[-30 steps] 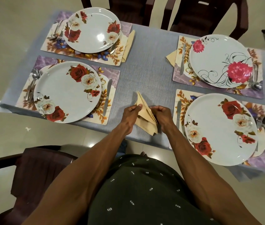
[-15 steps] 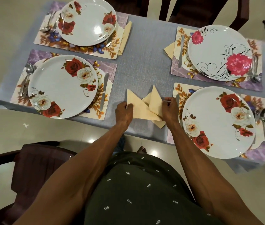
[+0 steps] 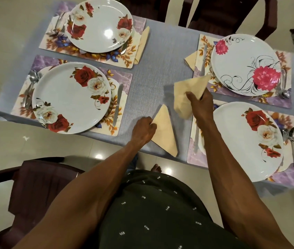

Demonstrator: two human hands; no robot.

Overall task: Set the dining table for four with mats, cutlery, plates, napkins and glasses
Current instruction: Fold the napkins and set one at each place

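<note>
You have just split the pair of napkins: your right hand (image 3: 199, 103) now lifts one yellow napkin (image 3: 187, 95) clear of the cloth, fingers closed around its middle so that it hangs loose and half unfolded between the two right-side place settings. Your left hand (image 3: 143, 129) is closed on the edge of the second napkin (image 3: 165, 131), which lies flat as a folded triangle on the grey tablecloth (image 3: 153, 76) near the table's front edge.

A second ago both hands pinched the two napkins together in one bundle at the centre front; half a second ago they were fanned apart but both still down on the cloth. Now they are well apart, one in the air and one on the table.

That points to each going to its own setting. The two far mats already have a napkin tucked at their inner edge, the far-left napkin (image 3: 142, 44) and the far-right napkin (image 3: 191, 59); the near-left mat (image 3: 124, 79) and near-right mat (image 3: 194, 159) show none. All four plates and the cutlery are laid, and no glasses are in view, so napkins look nearly finished with glasses to come
</note>
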